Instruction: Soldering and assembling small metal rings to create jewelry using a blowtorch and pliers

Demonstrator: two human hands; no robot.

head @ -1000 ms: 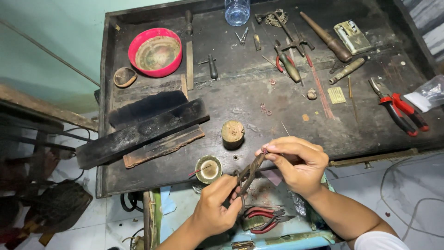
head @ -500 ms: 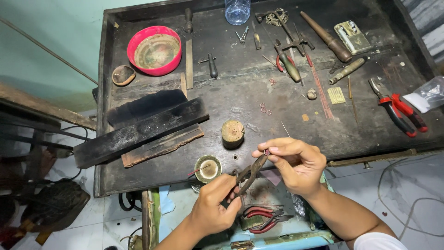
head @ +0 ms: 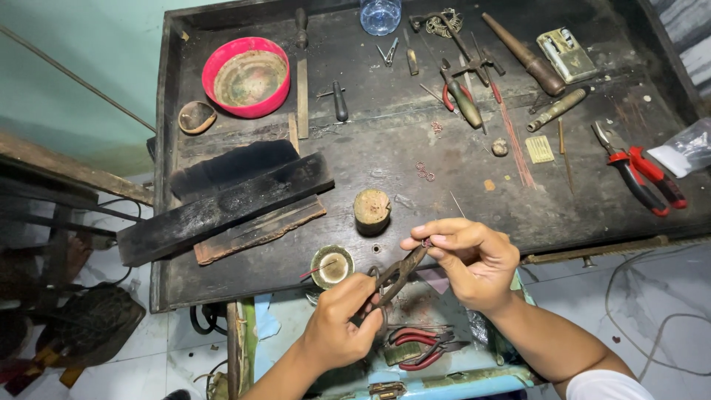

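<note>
My left hand (head: 342,326) grips the handles of dark metal pliers (head: 398,274), whose jaws point up and right toward my right hand. My right hand (head: 468,259) pinches a very small ring-like piece (head: 426,242) between thumb and fingertips, right at the plier tips. Both hands hover over the near edge of the dark, worn workbench (head: 370,148). A small brass dish (head: 331,266) sits just left of the pliers, and a short wooden stump (head: 371,210) stands above it.
Red bowl (head: 246,76) at back left, charred wooden blocks (head: 222,204) on the left. Red-handled pliers (head: 641,174) at right, files, punches and tweezers along the back, a clear cup (head: 381,15). Small copper rings (head: 424,171) lie mid-bench. More red-handled pliers (head: 422,347) rest on a lower tray below my hands.
Both hands stay at the bench's near edge with the pliers held to the small piece; the view has shifted slightly, nothing else moved.
</note>
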